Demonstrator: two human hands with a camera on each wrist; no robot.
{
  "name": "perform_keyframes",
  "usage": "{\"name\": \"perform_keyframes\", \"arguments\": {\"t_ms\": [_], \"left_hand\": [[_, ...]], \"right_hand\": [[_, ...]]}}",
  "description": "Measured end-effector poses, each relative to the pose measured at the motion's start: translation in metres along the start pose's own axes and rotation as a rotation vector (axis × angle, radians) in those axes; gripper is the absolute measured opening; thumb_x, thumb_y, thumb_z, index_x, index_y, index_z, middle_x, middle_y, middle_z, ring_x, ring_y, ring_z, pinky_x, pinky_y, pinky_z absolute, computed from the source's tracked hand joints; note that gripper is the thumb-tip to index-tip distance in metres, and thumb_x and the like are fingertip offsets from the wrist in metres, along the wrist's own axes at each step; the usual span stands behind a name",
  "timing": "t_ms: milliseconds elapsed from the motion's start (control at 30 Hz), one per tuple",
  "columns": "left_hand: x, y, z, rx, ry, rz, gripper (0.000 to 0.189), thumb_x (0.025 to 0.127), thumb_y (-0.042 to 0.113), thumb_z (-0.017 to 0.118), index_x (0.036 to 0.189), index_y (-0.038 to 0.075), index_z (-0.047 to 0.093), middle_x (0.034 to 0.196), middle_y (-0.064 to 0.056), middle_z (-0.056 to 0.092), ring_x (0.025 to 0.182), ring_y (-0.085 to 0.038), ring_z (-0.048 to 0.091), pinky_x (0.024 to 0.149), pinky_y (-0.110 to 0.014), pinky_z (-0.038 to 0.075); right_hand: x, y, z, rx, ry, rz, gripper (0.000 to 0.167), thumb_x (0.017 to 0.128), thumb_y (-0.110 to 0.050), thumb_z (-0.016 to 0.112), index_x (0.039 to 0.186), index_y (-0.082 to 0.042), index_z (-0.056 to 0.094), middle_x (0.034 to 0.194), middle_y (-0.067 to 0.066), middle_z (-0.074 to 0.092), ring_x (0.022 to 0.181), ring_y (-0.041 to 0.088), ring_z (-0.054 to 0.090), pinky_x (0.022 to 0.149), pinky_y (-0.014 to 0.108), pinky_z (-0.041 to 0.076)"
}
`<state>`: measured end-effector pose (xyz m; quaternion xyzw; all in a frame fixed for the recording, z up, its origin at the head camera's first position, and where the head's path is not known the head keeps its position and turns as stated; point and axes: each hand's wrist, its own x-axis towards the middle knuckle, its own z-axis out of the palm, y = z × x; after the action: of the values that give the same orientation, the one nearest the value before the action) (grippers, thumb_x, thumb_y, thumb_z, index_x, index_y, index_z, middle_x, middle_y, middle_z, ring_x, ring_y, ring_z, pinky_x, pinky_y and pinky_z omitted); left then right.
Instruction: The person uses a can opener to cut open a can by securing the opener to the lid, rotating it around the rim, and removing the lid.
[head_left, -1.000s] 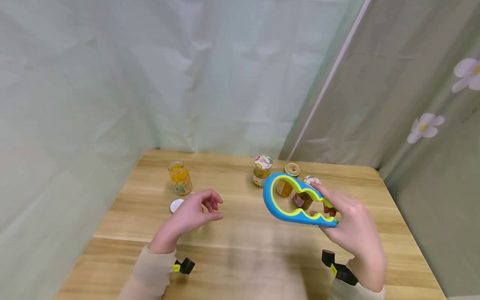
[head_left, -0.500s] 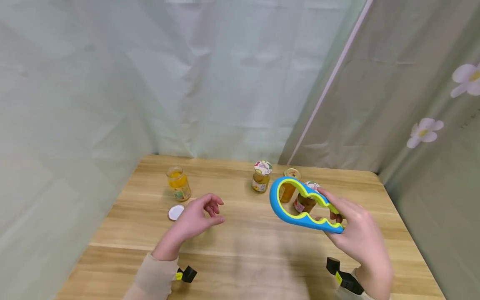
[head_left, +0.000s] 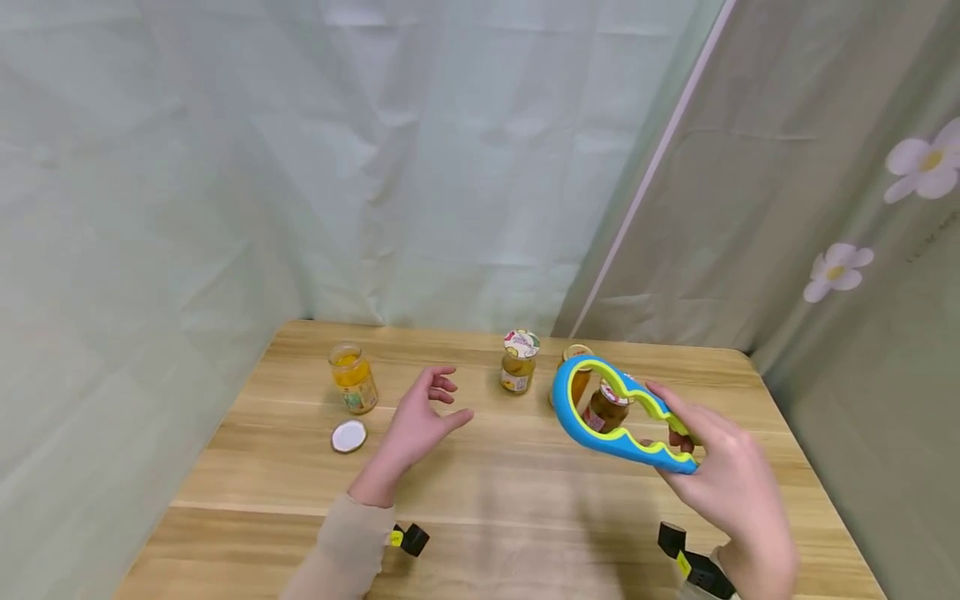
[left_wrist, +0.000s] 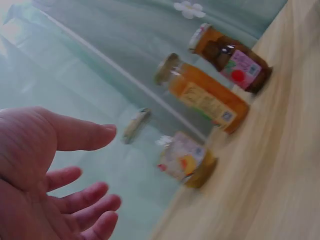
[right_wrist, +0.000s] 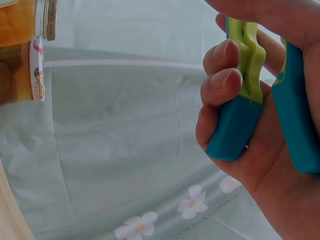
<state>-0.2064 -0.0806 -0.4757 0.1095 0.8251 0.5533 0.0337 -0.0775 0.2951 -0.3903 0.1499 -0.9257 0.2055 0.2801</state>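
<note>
My right hand [head_left: 731, 475] grips a blue and lime-green jar opener [head_left: 564, 412] by its wavy handles, its rounded loop pointing left. In the right wrist view the fingers curl around one handle [right_wrist: 235, 130]. My left hand [head_left: 420, 417] is held above the table, thumb and fingers spread with nothing between them. Ahead of it stands a small lidded jar [head_left: 517, 371]. Through the opener's loop show a dark jar [head_left: 606, 410] with a patterned lid and part of a taller orange jar [left_wrist: 205, 97] with a gold lid.
An uncapped jar [head_left: 355, 385] with orange contents stands at the left of the wooden table [head_left: 247, 467]. A white lid [head_left: 349, 436] lies in front of it. A pale curtain [head_left: 450, 167] hangs behind the table, with flower prints at the right.
My left hand has moved right and slightly forward, its thumb and fingers spreading wider. The right hand has shifted slightly right and nearer with the jar opener. The view has tilted up a little.
</note>
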Motion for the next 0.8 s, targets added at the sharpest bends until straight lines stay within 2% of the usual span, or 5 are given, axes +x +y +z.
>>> {"name": "perform_keyframes", "arguments": {"t_ms": [233, 433, 567, 700, 800], "left_hand": [[0.032, -0.012, 0.040, -0.103, 0.040, -0.007, 0.086, 0.086, 0.008, 0.090, 0.157, 0.004, 0.040, 0.146, -0.024, 0.052, 0.136, -0.043, 0.050, 0.110, -0.061, 0.045], [0.061, -0.026, 0.069, -0.132, -0.018, -0.013, 0.103, 0.085, 0.013, 0.092, 0.165, 0.007, 0.028, 0.163, -0.025, 0.038, 0.151, -0.045, 0.035, 0.122, -0.060, 0.033], [0.078, -0.033, 0.083, -0.129, -0.068, -0.035, 0.108, 0.084, 0.016, 0.094, 0.166, 0.010, 0.025, 0.166, -0.023, 0.036, 0.154, -0.044, 0.034, 0.123, -0.062, 0.030], [0.092, -0.037, 0.090, -0.172, -0.077, -0.026, 0.109, 0.082, 0.011, 0.095, 0.167, 0.012, 0.026, 0.166, -0.020, 0.039, 0.155, -0.043, 0.033, 0.125, -0.063, 0.024], [0.098, -0.039, 0.094, -0.202, -0.079, -0.027, 0.108, 0.082, 0.006, 0.094, 0.166, 0.013, 0.028, 0.165, -0.018, 0.041, 0.155, -0.040, 0.033, 0.126, -0.060, 0.021]], "right_hand": [[0.000, 0.001, 0.001, -0.005, -0.004, -0.011, 0.083, 0.069, -0.004, 0.086, 0.147, -0.024, 0.067, 0.078, -0.017, 0.053, 0.069, 0.005, 0.050, 0.060, 0.018, 0.037], [0.000, 0.000, 0.001, -0.004, -0.004, -0.008, 0.084, 0.069, -0.002, 0.086, 0.148, -0.025, 0.067, 0.078, -0.017, 0.053, 0.069, 0.005, 0.049, 0.060, 0.019, 0.037], [-0.001, -0.001, 0.001, 0.002, -0.013, -0.002, 0.085, 0.070, -0.005, 0.088, 0.148, -0.027, 0.066, 0.078, -0.017, 0.053, 0.070, 0.004, 0.050, 0.061, 0.018, 0.038], [0.000, 0.000, 0.002, 0.025, -0.007, -0.017, 0.085, 0.069, -0.002, 0.089, 0.148, -0.024, 0.067, 0.078, -0.017, 0.053, 0.070, 0.006, 0.050, 0.061, 0.018, 0.037], [0.002, 0.000, 0.002, 0.045, 0.003, -0.037, 0.086, 0.066, 0.001, 0.089, 0.146, -0.021, 0.068, 0.079, -0.017, 0.054, 0.070, 0.007, 0.050, 0.061, 0.017, 0.036]]}}
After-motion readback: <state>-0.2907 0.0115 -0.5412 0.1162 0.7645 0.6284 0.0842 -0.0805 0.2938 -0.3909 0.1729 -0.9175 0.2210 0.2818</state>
